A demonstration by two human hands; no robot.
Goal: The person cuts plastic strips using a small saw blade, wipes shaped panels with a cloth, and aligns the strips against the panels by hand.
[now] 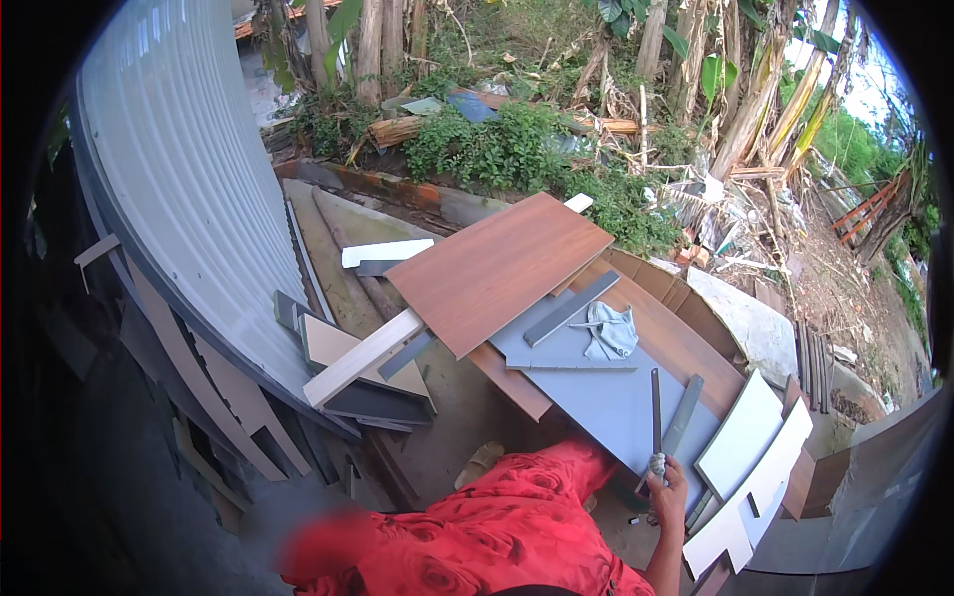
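My right hand (668,494) is closed around the pale wrapped handle of a long, narrow dark blade (656,409). The blade points away from me, over the edge of a grey-blue panel (586,402). Just right of it lies a grey strip (683,415). Farther up the panel rest another dark grey strip (571,309) and a crumpled pale cloth item (611,333). A reddish-brown wood-grain board (500,270) lies to the left, across a pale batten (363,358). My left hand does not show; red patterned clothing and a blurred patch fill the lower left.
White cut panels (745,432) stack at the right. Corrugated metal sheeting (189,189) curves along the left, with board offcuts (348,353) beside it. A low brick edge (397,189), green plants (497,144) and tree trunks (370,50) stand beyond.
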